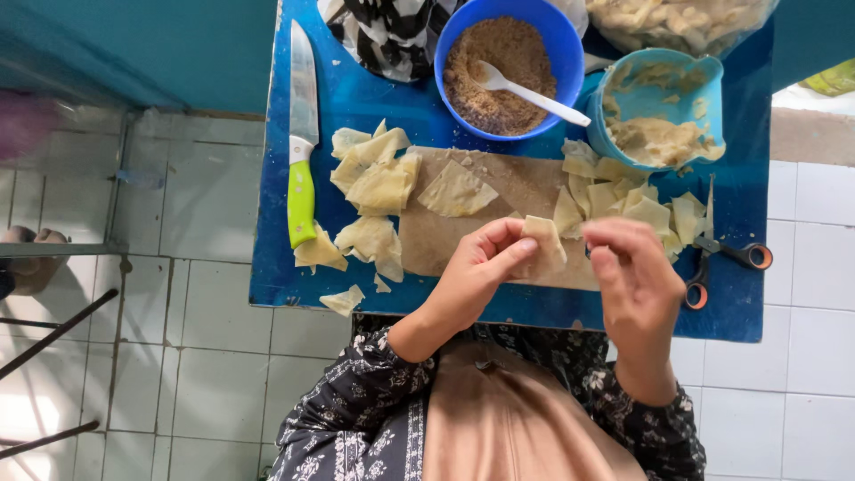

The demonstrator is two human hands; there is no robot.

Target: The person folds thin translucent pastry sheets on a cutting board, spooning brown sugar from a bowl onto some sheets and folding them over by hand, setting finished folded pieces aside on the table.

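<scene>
The left hand (476, 267) pinches a folded dough wrapper (543, 248) between thumb and fingers, held just above the near edge of the brown board (499, 191). The right hand (637, 276) hovers beside it, fingers loosely curled and holding nothing. Sealing well probably calls for even pressure along the wrapper's edge. The board lies on a small blue table (356, 98) over pale floor tiles (205, 356), beside teal walls.

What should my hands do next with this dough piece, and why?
Probably bring the right hand in to pinch the wrapper shut: the left hand already holds it folded above the board, and the right fingers hover just beside it.
</scene>
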